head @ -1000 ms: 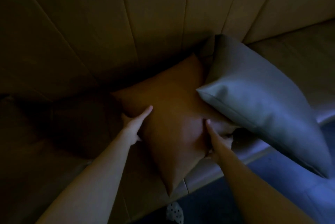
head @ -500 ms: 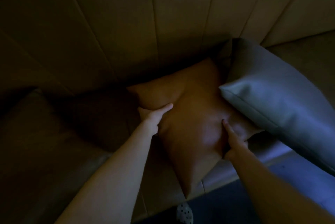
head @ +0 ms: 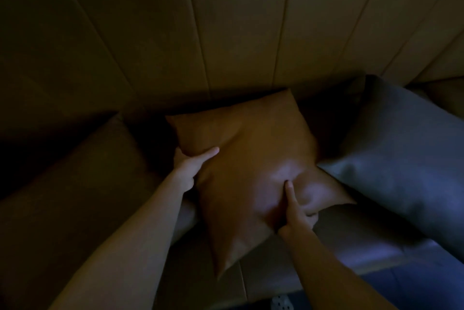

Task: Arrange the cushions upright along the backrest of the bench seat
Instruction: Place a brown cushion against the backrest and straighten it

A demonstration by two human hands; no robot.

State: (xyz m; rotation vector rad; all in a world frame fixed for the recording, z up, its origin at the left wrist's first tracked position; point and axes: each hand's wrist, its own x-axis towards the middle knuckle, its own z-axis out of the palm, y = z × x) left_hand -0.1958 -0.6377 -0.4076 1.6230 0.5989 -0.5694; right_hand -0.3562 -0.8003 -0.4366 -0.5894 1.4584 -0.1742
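Gripping the orange cushion [head: 251, 159] with left hand [head: 187, 169] and right hand [head: 298, 214] fingers clamped on its edges, I judged it needed tipping upright against the backrest [head: 226, 33] beside the grey cushion [head: 401, 154].

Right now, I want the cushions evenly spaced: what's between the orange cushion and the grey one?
Nothing in the head view: only a dark, shadowed gap separates the orange cushion from the grey cushion, narrowing toward the front.

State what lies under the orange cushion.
The bench seat shows around the orange cushion, held by the left hand and right hand. Anything directly beneath is covered.
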